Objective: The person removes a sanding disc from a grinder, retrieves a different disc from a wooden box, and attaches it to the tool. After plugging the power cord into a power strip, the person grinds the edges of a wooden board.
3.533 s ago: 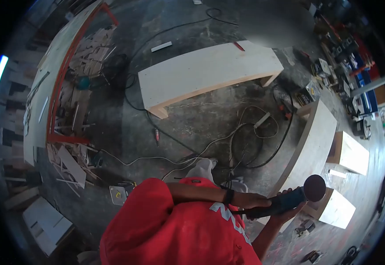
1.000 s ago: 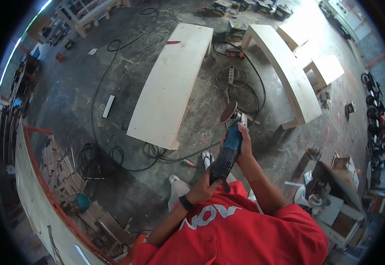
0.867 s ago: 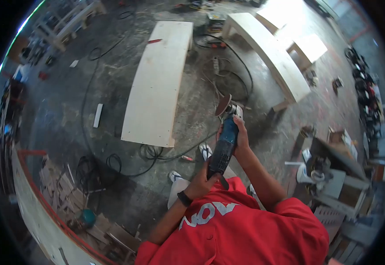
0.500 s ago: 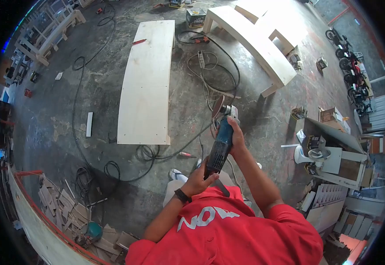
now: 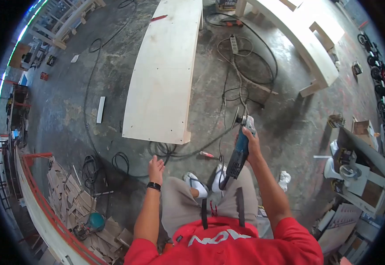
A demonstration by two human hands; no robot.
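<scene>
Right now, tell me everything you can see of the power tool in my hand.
The power tool has a blue front body, a dark, slotted rear and a silvery metal head carrying a thin round disc, seen nearly edge-on. The casing looks like plastic. Your right hand grips the blue part near the head. The head points away from you, the rear end toward your legs. Whether the disc is spinning, I can't tell.

I count two hands (image 5: 156,168) (image 5: 252,145), one grinder (image 5: 240,149), two feet (image 5: 219,176), one power strip (image 5: 233,44), one round teal object (image 5: 96,221), and over there two long panels (image 5: 157,95) (image 5: 305,39) on legs.
</scene>
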